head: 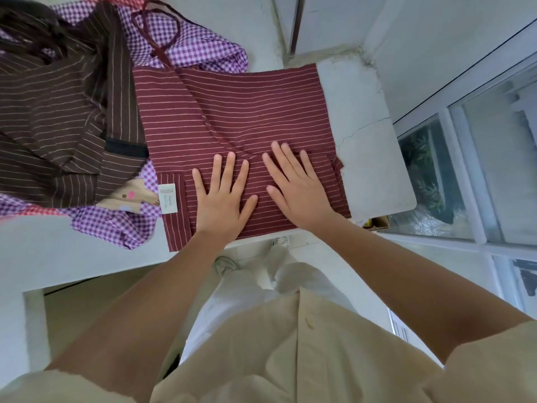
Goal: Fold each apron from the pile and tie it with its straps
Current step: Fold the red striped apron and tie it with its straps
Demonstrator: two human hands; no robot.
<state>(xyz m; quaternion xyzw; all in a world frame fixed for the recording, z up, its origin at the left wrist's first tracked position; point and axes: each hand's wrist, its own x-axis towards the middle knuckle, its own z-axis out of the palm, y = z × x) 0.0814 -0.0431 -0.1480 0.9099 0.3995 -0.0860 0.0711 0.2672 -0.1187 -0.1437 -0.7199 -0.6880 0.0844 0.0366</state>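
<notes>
A maroon apron with thin pale stripes lies folded flat on the white counter. A white label shows at its near left edge. Its dark red straps trail away at the far end, over the pile. My left hand and my right hand both press flat on the apron's near part, fingers spread, side by side. Neither hand grips anything. To the left is the pile: a brown striped apron on top of a purple checked one.
The counter's right end stops near a window frame with glass panes. A wall corner stands beyond the apron. Below the counter edge I see the floor, my white trousers and shoes. The pile covers the counter's left part.
</notes>
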